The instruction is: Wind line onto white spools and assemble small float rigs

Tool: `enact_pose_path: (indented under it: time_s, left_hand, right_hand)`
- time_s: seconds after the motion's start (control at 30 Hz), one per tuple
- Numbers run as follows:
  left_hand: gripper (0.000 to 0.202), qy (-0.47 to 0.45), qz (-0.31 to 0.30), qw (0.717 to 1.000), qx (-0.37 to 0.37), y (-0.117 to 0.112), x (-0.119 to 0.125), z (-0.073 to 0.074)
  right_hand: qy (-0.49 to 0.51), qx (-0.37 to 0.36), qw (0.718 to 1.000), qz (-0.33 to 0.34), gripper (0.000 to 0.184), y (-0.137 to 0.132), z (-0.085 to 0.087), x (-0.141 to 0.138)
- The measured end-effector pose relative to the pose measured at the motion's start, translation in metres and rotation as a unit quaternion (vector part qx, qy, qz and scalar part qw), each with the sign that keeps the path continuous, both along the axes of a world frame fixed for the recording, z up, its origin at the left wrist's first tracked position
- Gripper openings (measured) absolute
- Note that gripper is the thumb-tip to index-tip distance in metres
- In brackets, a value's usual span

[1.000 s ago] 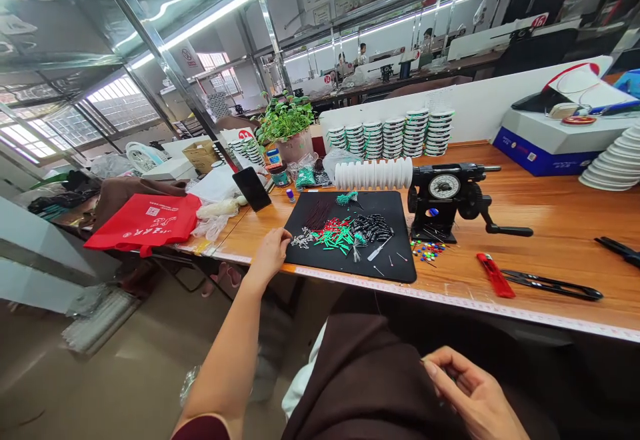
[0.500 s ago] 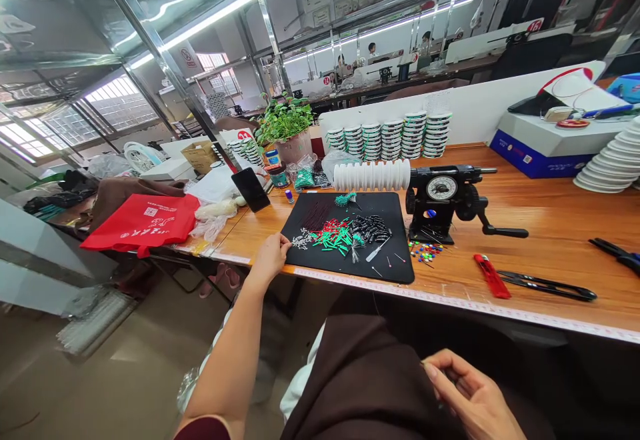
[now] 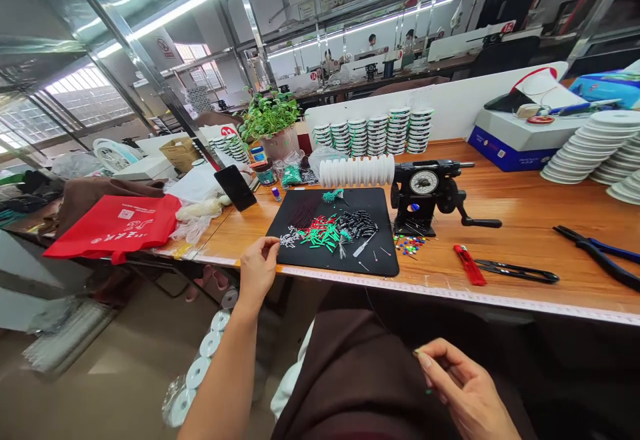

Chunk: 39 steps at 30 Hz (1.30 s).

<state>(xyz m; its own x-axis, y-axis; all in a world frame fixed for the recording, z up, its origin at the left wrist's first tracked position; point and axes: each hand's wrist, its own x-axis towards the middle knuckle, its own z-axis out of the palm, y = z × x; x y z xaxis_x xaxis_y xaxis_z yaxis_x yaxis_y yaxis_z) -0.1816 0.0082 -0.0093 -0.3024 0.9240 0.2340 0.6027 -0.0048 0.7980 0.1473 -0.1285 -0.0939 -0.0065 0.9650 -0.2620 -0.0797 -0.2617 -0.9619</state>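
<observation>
My left hand [image 3: 259,268] is at the near left edge of a black mat [image 3: 370,263], thumb and fingertips pressed together beside a scatter of tiny silvery pieces [image 3: 290,237]. What it pinches, if anything, is too small to see. Over the dark cloth on my lap [image 3: 345,367], my right hand [image 3: 463,383] pinches something tiny; a green bit shows under its fingers. A thin line hangs from the table edge across the lap. Green tubes [image 3: 323,237], red ones, black pieces [image 3: 360,222] and dark brown strands [image 3: 303,210] lie on the mat.
A hand-cranked winder [image 3: 424,193] carries white spools [image 3: 356,171] behind the mat. Coloured pins [image 3: 411,245], a red-handled tool [image 3: 470,265], black snips [image 3: 520,272] and pliers [image 3: 600,253] lie to the right. A phone [image 3: 235,188] leans at left near a red bag [image 3: 117,227].
The view has shifted, so the bench sits further left in the picture. My left hand remains by the silvery pieces, and my right hand keeps its pinch over the lap.
</observation>
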Motion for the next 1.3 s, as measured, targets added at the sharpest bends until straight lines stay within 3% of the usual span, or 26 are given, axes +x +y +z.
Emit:
enact_pose_path:
  time_s: [0.07,0.13,0.17,0.2,0.27,0.33,0.4,0.47,0.53,0.6,0.73,0.8,1.0,1.3]
  left_hand:
    - [0.02,-0.049,-0.083,0.994,-0.045,-0.016,0.027,0.001]
    - [0.024,-0.111,-0.198,0.965,-0.129,-0.035,0.06,-0.001]
    - [0.025,-0.205,-0.277,0.914,-0.213,-0.045,0.076,-0.003]
    - [0.027,-0.29,-0.314,0.862,-0.273,-0.053,0.09,-0.007]
    - [0.03,-0.442,-0.307,0.774,-0.333,-0.065,0.114,-0.015]
    - [0.032,-0.556,-0.245,0.716,-0.345,-0.071,0.129,-0.023]
    - [0.034,-0.612,-0.202,0.683,-0.344,-0.073,0.138,-0.029]
    - [0.034,-0.617,-0.209,0.671,-0.354,-0.075,0.143,-0.033]
    - [0.034,-0.593,-0.243,0.673,-0.37,-0.078,0.147,-0.034]
    - [0.035,-0.557,-0.268,0.698,-0.361,-0.081,0.149,-0.034]
    - [0.036,-0.46,-0.234,0.818,-0.253,-0.079,0.151,-0.037]
    - [0.037,-0.421,-0.217,0.851,-0.226,-0.076,0.151,-0.041]
    - [0.045,-0.41,-0.19,0.863,-0.228,-0.074,0.154,-0.048]
    - [0.053,-0.43,-0.182,0.859,-0.21,-0.075,0.157,-0.043]
  right_hand:
    - [0.004,0.015,1.0,0.006,0.046,0.002,-0.001,0.001]
    - [0.01,0.023,1.0,0.006,0.045,0.003,0.001,0.001]
    - [0.012,0.023,1.0,0.003,0.045,0.003,0.003,0.001]
    - [0.012,0.023,1.0,-0.001,0.045,0.002,0.005,0.0]
    - [0.006,0.026,1.0,-0.011,0.044,0.001,0.01,-0.001]
    - [0.007,0.042,0.999,-0.007,0.042,0.0,0.014,0.0]
    - [0.045,0.07,0.997,-0.006,0.038,-0.002,0.016,0.002]
    - [0.127,0.084,0.988,-0.008,0.033,-0.002,0.017,0.003]
    - [0.226,0.065,0.972,-0.009,0.03,-0.001,0.018,0.003]
    - [0.304,0.032,0.952,-0.008,0.029,0.0,0.02,0.003]
    - [0.379,-0.021,0.922,-0.069,0.031,0.0,0.027,0.008]
    - [0.404,-0.045,0.91,-0.082,0.031,-0.004,0.032,0.011]
    - [0.443,-0.131,0.882,-0.09,0.032,-0.022,0.047,0.013]
    - [0.452,-0.144,0.877,-0.077,0.036,-0.025,0.048,0.011]
